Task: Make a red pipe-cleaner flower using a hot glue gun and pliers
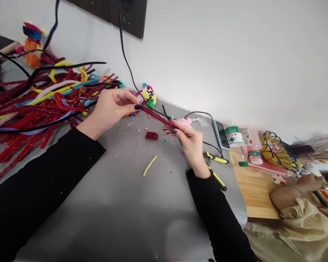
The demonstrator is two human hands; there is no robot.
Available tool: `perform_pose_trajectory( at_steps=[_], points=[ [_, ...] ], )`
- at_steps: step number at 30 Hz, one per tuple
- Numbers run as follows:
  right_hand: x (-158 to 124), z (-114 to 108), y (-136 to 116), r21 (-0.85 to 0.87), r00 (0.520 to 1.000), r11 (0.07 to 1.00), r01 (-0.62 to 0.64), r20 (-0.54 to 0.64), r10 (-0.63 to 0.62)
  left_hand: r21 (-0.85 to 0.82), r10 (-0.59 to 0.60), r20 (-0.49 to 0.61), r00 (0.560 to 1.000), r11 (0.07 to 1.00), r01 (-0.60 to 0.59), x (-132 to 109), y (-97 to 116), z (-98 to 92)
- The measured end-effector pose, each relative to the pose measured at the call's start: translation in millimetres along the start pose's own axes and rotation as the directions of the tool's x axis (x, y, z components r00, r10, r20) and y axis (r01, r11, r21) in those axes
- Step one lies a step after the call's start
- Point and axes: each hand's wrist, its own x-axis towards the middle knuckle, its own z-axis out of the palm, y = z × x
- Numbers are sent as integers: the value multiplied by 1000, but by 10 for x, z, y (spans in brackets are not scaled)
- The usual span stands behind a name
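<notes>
A red glitter pipe cleaner (156, 115) stretches between my two hands above the grey table (120, 203). My left hand (112, 108) pinches its upper left end with thumb and fingers closed. My right hand (187, 140) pinches the lower right end, fingers curled. Below the pipe cleaner on the table lie a small coiled red piece (152, 135) and a short yellow offcut (149, 166).
A big pile of coloured pipe cleaners (41, 102) covers the table's left. Yellow-handled pliers (215, 169) lie by my right wrist. A phone (222, 134), a bottle (236, 143) and a wire basket (276, 151) stand at right. Another person's arm (295, 193) rests on a wooden table.
</notes>
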Motion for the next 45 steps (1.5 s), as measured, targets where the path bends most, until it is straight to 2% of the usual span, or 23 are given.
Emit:
perform_pose_trajectory(
  at_steps=[6,15,21,26,32,37,41,45],
  points=[
    [-4,4,-3,-47,1000,999,-7,-17,6,-4,14,-18,1000,1000,-14,-4,17,23],
    [6,1,14,-109,1000,994,-1,-2,1,37,-25,-19,1000,999,26,-25,73,19],
    [-3,-1,31,-111,1000,994,16,-11,-17,45,-23,14,1000,999,23,-27,61,5],
    [-6,-27,25,-190,996,980,66,-54,-77,65,-61,76,995,996,56,-58,80,34],
    [3,-31,-8,-439,980,879,188,18,-200,73,-110,141,984,992,101,-110,150,111],
    [4,-32,-1,-506,960,822,263,52,-275,36,-122,243,962,993,116,-128,160,121],
    [-7,-22,-14,-525,960,810,262,55,-274,47,-80,317,945,997,69,-130,116,127],
    [-23,17,-50,-548,954,785,289,94,-285,148,-46,392,919,989,-14,-178,103,184]
  ],
)
